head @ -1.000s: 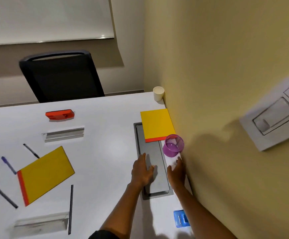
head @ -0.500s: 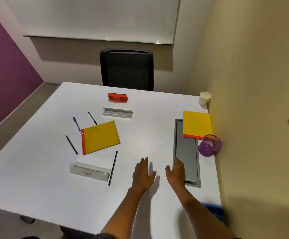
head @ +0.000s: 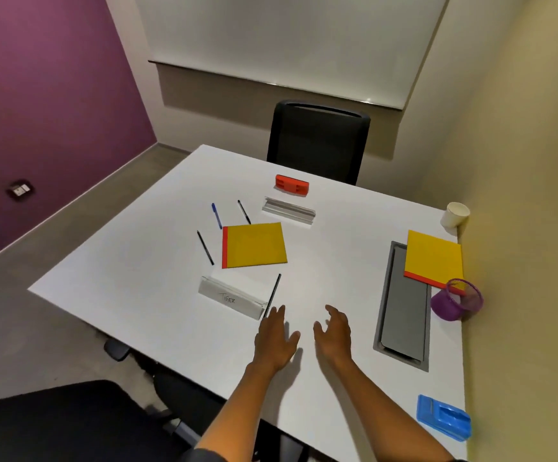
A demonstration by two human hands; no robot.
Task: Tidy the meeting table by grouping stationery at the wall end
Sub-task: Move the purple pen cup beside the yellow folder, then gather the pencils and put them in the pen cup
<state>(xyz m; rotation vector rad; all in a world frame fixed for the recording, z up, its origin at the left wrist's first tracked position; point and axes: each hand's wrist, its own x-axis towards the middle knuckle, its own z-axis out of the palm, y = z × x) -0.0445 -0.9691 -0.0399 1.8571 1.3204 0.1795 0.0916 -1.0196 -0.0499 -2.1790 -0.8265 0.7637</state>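
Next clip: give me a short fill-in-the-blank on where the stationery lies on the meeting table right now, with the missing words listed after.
1. The purple mesh pen cup lies tipped on its ____.
2. The number of yellow notepads on the table is ____.
3. The folded name card has the word ____ handwritten on it.
4. The left hand and right hand hold ____.

Missing words: side; two; TIGER; nothing
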